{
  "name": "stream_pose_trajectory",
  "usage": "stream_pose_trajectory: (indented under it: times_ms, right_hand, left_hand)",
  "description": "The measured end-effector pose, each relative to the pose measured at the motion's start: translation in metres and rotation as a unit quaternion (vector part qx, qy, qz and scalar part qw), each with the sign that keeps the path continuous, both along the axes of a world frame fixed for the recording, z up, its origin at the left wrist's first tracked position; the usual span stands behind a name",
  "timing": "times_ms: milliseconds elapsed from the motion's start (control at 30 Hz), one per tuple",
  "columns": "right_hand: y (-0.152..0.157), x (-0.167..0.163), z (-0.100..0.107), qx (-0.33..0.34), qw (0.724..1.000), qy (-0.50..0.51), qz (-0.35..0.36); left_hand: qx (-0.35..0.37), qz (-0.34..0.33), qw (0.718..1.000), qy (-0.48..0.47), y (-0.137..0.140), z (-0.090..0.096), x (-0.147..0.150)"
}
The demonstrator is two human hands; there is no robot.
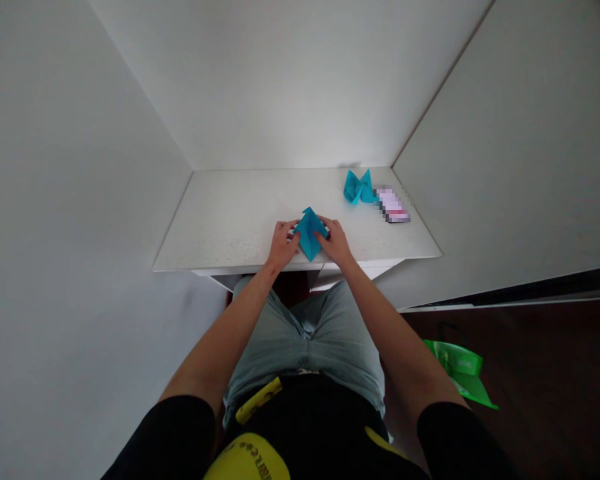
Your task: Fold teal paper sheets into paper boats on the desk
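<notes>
A piece of folded blue paper (pixel 311 233), diamond-shaped with creases, is held between my two hands near the front edge of the white desk (pixel 220 220). My left hand (pixel 283 244) grips its left side, thumb on the near face and fingers curled behind. On the other side my right hand (pixel 336 241) pinches the right edge, its thumb resting on the paper's face. The fingertips behind the paper are partly hidden. Farther back to the right stands a second folded blue paper piece (pixel 359 187) with pointed flaps, apart from both hands.
A phone (pixel 393 205), its screen pixelated, lies at the desk's right beside the second paper piece. White walls enclose the desk at the left, back and right. Below right, a green translucent dustpan-like object (pixel 463 370) rests over the dark floor.
</notes>
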State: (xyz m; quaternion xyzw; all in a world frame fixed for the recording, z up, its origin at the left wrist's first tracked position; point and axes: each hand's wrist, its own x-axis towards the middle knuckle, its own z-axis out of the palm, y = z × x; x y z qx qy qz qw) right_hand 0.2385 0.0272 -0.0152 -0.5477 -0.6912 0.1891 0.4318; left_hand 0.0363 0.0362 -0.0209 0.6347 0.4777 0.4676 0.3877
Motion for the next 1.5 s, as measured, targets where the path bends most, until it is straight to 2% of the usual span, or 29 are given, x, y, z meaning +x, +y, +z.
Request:
stream_pose_trajectory:
  times_ms: [133, 267, 333, 433, 533, 700, 800, 933, 1033, 1100, 1200, 1267, 1433, 1500]
  right_hand:
    - [-0.012, 0.026, 0.001, 0.029, 0.996, -0.02, 0.081]
    - [-0.024, 0.048, -0.002, 0.039, 0.986, -0.114, 0.115]
    - [-0.029, 0.054, -0.003, 0.037, 0.975, -0.173, 0.132]
    - [-0.035, 0.056, -0.002, 0.043, 0.961, -0.228, 0.149]
    - [-0.038, 0.055, -0.001, 0.05, 0.964, -0.218, 0.142]
    - [-0.034, 0.052, 0.0, 0.055, 0.98, -0.15, 0.121]
    - [-0.031, 0.047, 0.001, 0.017, 0.988, -0.127, 0.092]
    - [-0.029, 0.036, 0.003, -0.035, 0.99, -0.137, 0.013]
    - [-0.029, 0.03, 0.003, -0.033, 0.986, -0.16, -0.026]
    - [-0.03, 0.028, 0.004, -0.031, 0.984, -0.174, -0.029]
    - [-0.032, 0.027, 0.004, -0.01, 0.98, -0.196, -0.024]
    - [-0.035, 0.025, 0.004, 0.014, 0.975, -0.22, -0.006]
    - [-0.047, 0.021, 0.004, 0.036, 0.95, -0.285, 0.123]
    - [-0.053, 0.024, 0.004, 0.04, 0.947, -0.287, 0.138]
  left_hand:
    - [-0.002, 0.008, 1.0, 0.002, -0.001, 0.001, -0.007]
    - [0.088, 0.009, 0.989, 0.121, -0.004, 0.006, -0.022]
    - [0.144, -0.029, 0.969, 0.197, -0.007, 0.009, -0.03]
    - [0.207, -0.141, 0.926, 0.283, -0.01, 0.012, -0.04]
    - [0.22, -0.205, 0.903, 0.308, -0.013, 0.013, -0.043]
    - [0.209, -0.172, 0.91, 0.315, -0.014, 0.013, -0.042]
    - [0.188, -0.131, 0.918, 0.325, -0.011, 0.012, -0.038]
    - [0.123, -0.093, 0.937, 0.313, -0.006, 0.013, -0.03]
    - [0.086, -0.063, 0.953, 0.284, -0.006, 0.014, -0.027]
    - [0.091, -0.043, 0.952, 0.29, -0.008, 0.014, -0.026]
    - [0.145, -0.049, 0.927, 0.342, -0.011, 0.015, -0.024]
    - [0.172, -0.085, 0.907, 0.375, -0.013, 0.016, -0.023]
    - [0.198, -0.193, 0.862, 0.424, -0.02, 0.017, -0.028]
    - [0.219, -0.212, 0.849, 0.431, -0.026, 0.016, -0.033]
